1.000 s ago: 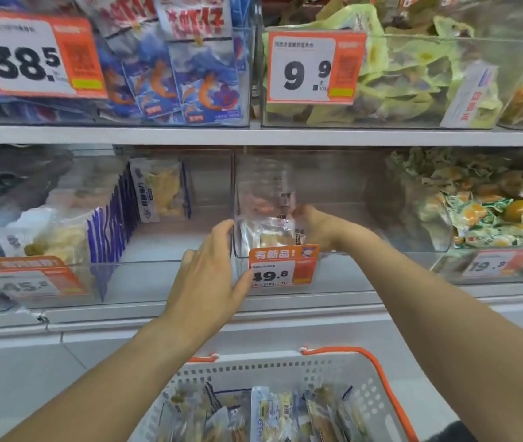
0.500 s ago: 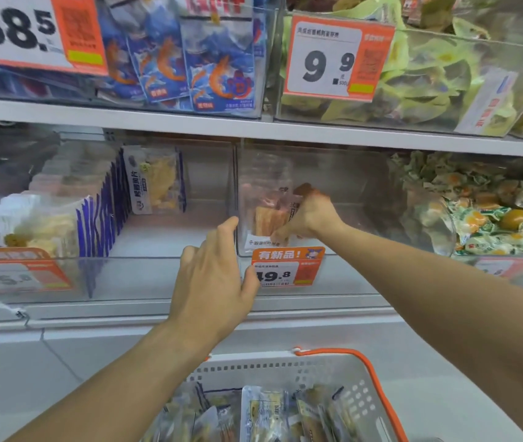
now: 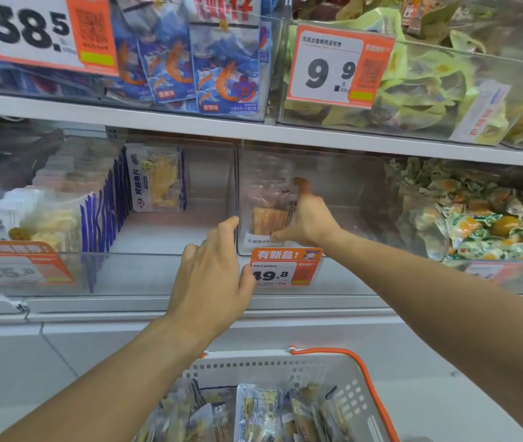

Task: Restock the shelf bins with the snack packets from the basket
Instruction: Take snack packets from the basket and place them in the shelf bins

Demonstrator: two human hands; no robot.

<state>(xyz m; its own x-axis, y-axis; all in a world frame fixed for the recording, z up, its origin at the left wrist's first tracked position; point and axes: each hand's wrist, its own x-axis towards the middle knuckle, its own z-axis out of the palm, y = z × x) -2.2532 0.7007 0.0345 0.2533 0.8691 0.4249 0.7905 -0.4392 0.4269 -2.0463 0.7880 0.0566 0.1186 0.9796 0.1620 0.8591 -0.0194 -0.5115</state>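
1. A packet [image 3: 268,215] is being stood upright at the front of the middle bin [image 3: 333,193], just behind the clear front wall, probably so that its face can be read from the aisle.
2. The packet is being pinched by the right hand [image 3: 306,220], thumb raised behind its top edge and fingers [image 3: 277,236] curled at its lower corner; this hold is probably being used to keep the limp packet from flopping over.
3. The left hand [image 3: 212,279] is being held at the bin's front edge with its fingers apart and loosely bent, nothing gripped; whether the wall is being touched cannot be told. It is probably being kept there to steady the bin.
4. The 49.8 tag [image 3: 285,267] is being partly covered by the left thumb.
5. More packets are being kept in the basket [image 3: 359,393] below both arms, within easy reach, so much of the restocking is judged to be remaining.
6. The bin to the left [image 3: 164,231] is being filled with packets filed upright.
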